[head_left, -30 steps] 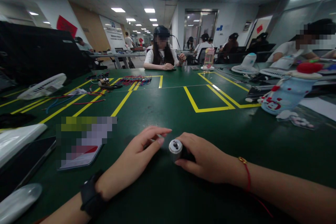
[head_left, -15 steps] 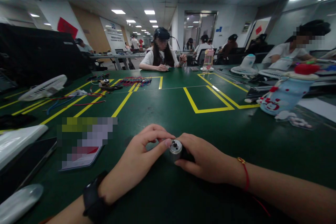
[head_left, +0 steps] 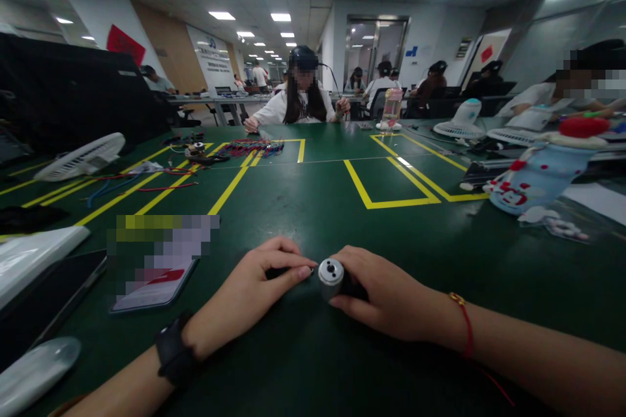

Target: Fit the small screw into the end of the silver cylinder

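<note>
Tilted white fan point(head_left: 83, 158) left; pink-lidded bottle point(head_left: 392, 106) far back; blue cup point(head_left: 545, 172) right

The right hand point(head_left: 374, 290) covers much of the metal cylinder point(head_left: 330, 281) behind its end face. The dark piece point(head_left: 312, 270) at the left hand's point(head_left: 261, 280) fingertips is too small to identify. The picture's left edge crops the computer mouse point(head_left: 39, 371); its right edge crops a co-worker point(head_left: 525, 101).

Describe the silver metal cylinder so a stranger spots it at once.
At the green table, find the camera wearer's right hand, red bracelet on its wrist. It grips the silver metal cylinder, end face toward the camera. Unlike the tiny piece pinched in the left hand, it is thick, with dark holes in that face.
</note>
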Demonstrator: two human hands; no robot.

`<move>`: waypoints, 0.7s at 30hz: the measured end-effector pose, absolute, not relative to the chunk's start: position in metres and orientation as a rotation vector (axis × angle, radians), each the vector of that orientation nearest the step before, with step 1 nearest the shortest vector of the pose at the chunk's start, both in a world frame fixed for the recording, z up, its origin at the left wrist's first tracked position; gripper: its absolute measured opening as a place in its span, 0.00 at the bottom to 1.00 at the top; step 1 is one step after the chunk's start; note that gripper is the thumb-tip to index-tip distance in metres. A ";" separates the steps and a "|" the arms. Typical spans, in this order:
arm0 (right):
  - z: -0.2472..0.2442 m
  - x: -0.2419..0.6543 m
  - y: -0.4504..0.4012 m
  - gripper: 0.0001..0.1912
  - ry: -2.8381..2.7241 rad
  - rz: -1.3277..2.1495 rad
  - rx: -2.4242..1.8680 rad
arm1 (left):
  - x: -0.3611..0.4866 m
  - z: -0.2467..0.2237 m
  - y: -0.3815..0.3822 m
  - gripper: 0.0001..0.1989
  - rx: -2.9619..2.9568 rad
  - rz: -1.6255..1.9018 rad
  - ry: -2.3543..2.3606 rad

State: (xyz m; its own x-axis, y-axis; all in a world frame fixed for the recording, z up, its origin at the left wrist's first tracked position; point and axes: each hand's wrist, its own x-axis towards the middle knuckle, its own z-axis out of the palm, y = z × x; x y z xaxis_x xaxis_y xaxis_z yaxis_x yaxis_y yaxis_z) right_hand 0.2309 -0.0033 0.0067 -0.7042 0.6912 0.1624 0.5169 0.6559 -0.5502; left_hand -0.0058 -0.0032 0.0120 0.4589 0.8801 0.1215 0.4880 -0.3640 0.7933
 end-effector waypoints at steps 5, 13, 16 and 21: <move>0.005 0.232 -0.003 0.13 -2.516 0.679 -0.965 | -0.009 0.010 -0.001 0.09 2.116 0.587 1.099; 0.005 0.232 -0.003 0.14 -2.498 0.692 -0.968 | -0.012 0.009 0.002 0.10 2.201 0.530 1.059; 0.005 0.232 -0.003 0.15 -2.495 0.692 -0.961 | -0.014 0.010 0.004 0.12 2.039 0.617 1.127; 0.005 0.232 -0.003 0.15 -2.505 0.682 -0.960 | -0.017 0.005 0.008 0.15 1.543 0.962 1.299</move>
State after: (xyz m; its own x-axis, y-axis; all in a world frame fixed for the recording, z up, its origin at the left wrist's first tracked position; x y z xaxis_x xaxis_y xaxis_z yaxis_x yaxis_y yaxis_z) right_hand 0.2322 -0.0032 0.0047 -0.6989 0.6959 0.1651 0.5162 0.6506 -0.5570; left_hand -0.0167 0.0077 0.0051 0.1540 0.9878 0.0227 0.3097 -0.0701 0.9482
